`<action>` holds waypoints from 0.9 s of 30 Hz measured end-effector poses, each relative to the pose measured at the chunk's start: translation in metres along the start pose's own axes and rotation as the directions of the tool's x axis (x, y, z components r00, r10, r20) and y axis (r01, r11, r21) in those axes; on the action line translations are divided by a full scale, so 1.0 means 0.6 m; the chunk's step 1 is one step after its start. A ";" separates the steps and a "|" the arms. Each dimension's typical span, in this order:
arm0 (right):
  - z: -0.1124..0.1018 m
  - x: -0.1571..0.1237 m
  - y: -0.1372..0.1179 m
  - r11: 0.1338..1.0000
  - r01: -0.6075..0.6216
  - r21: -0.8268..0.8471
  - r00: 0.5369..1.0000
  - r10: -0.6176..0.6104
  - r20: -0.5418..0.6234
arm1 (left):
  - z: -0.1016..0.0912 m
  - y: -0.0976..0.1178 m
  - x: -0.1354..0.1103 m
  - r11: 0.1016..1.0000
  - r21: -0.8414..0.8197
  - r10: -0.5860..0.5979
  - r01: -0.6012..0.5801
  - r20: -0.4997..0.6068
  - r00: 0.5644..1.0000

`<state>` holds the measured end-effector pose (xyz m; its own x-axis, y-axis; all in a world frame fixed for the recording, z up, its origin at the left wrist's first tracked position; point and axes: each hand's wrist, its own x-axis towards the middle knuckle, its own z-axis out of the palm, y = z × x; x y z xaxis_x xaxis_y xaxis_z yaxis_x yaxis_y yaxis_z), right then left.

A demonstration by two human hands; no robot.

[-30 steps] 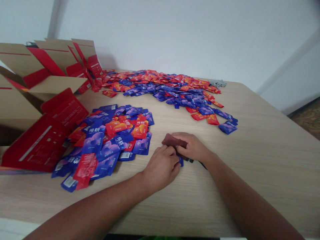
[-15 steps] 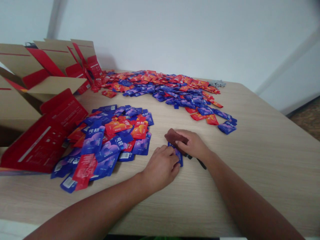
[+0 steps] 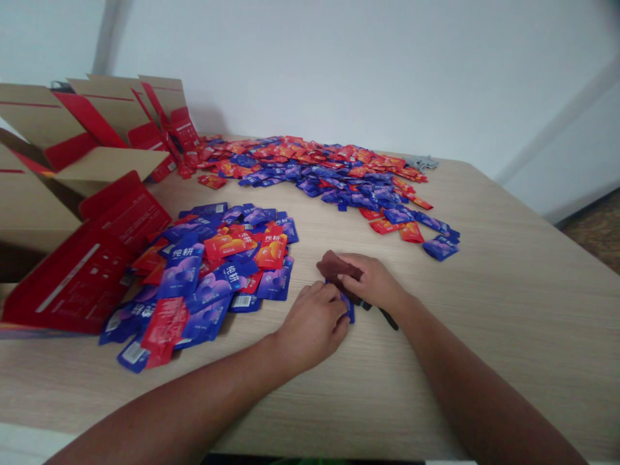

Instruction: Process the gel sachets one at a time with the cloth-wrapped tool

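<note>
My left hand [image 3: 317, 321] lies with curled fingers on a blue-purple packet [image 3: 349, 310] on the table, its fingertips against it. My right hand [image 3: 372, 279] is closed around a brown, soft-looking piece [image 3: 334, 266] with a dark strap or cord [image 3: 388, 320] trailing below the palm. The brown piece leans over the far end of the packet and hides part of it. I cannot tell exactly what it is. Left of my hands lies a heap of red and blue-purple packets [image 3: 217, 284], many with Chinese lettering.
Open cardboard boxes with red flaps [image 3: 82, 278] stand along the left. A long pile of red and blue packets [image 3: 310, 168] stretches across the back of the wooden table [image 3: 508, 271], near the white wall. A grey cloth-like thing [image 3: 422, 163] lies at its right end.
My right hand and the brown piece have shifted very slightly to the left over the packet. My left hand stays in place.
</note>
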<state>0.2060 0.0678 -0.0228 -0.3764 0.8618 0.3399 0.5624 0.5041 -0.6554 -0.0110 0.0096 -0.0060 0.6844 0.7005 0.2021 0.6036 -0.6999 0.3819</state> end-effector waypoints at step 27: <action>-0.005 0.003 0.004 0.998 -0.057 -0.014 0.998 0.057 -0.035 | -0.004 0.002 0.001 0.999 0.036 -0.015 0.015 0.017 1.000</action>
<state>0.2086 0.0708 -0.0215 -0.3177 0.8905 0.3258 0.5931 0.4547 -0.6645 -0.0107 0.0094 -0.0029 0.6818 0.7088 0.1811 0.6279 -0.6940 0.3523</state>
